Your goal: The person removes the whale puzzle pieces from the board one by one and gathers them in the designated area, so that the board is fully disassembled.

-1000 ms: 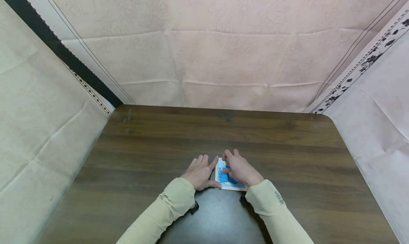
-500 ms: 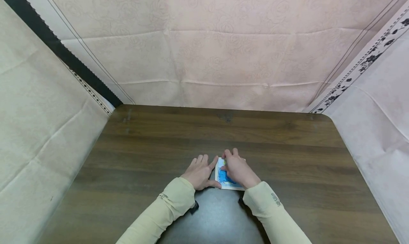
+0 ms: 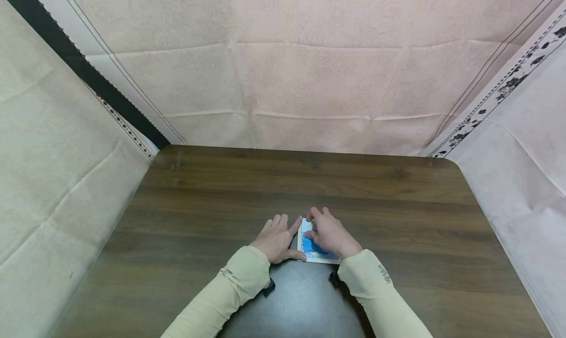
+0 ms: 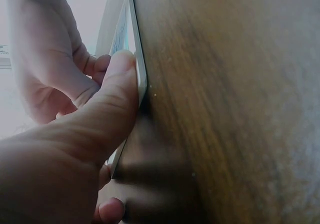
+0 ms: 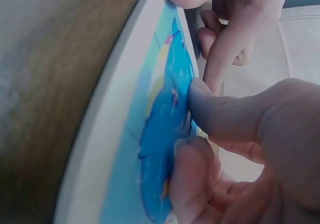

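Toward six o'clock on a wooden surface [image 3: 212, 195], a picture board [image 3: 305, 228] lies beneath two hands: the left hand [image 3: 275, 240], fingers extended, touches its nine-o'clock edge; the right hand [image 3: 330, 235], fingers bent, touches its blue figure [image 5: 162, 119] from three o'clock, grip impossible to tell.

The worktop [image 3: 221, 200] shows brown wood grain, smooth with a dull sheen. Towards its near edge, the board [image 5: 100, 134] has a smooth, matt white rim, and its blue figure [image 5: 162, 116] looks glossy. Beyond the far edge hangs creased, matt cloth [image 3: 283, 92]. The wrinkled sleeves [image 3: 239, 276] look like matt fabric.
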### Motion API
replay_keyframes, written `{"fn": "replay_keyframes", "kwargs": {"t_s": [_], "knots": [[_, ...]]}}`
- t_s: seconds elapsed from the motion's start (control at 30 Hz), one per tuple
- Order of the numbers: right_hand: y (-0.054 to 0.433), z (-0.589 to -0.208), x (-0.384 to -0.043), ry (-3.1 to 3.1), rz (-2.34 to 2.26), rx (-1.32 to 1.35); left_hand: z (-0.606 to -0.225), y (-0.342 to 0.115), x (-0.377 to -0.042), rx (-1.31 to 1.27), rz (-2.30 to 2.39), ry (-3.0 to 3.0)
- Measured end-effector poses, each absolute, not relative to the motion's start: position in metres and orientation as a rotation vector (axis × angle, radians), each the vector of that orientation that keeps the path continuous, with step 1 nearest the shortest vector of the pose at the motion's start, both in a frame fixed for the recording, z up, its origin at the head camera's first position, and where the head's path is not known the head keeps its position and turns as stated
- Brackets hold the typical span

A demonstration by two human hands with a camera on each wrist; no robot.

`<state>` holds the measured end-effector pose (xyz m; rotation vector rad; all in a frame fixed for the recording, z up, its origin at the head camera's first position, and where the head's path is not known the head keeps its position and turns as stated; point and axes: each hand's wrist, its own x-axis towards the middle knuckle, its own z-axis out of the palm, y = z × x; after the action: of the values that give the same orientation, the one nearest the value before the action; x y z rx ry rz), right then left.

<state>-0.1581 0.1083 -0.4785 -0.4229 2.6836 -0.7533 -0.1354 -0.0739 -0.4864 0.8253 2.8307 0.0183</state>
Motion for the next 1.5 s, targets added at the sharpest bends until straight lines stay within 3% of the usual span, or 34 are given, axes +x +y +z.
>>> {"fn": "replay_keyframes", "kwargs": {"t_s": [0.47, 0.9, 1.2, 1.5], "knots": [[0.109, -0.477, -0.155, 2.739, -0.803, -0.468, -0.484, -0.074, -0.135, 0.811, 0.004, 2.826], [0.126, -0.468, -0.145, 2.439, -1.316, -0.266, -0.484, -0.073, -0.136, 0.757, 0.014, 2.803], [0.182, -0.455, -0.143, 2.62, -1.278, -0.184, -0.487, -0.072, -0.134, 0.74, 0.022, 2.805], [0.241, -0.466, -0.145, 2.756, -1.066, -0.051, -0.488, -0.072, -0.133, 0.758, 0.024, 2.812]]}}
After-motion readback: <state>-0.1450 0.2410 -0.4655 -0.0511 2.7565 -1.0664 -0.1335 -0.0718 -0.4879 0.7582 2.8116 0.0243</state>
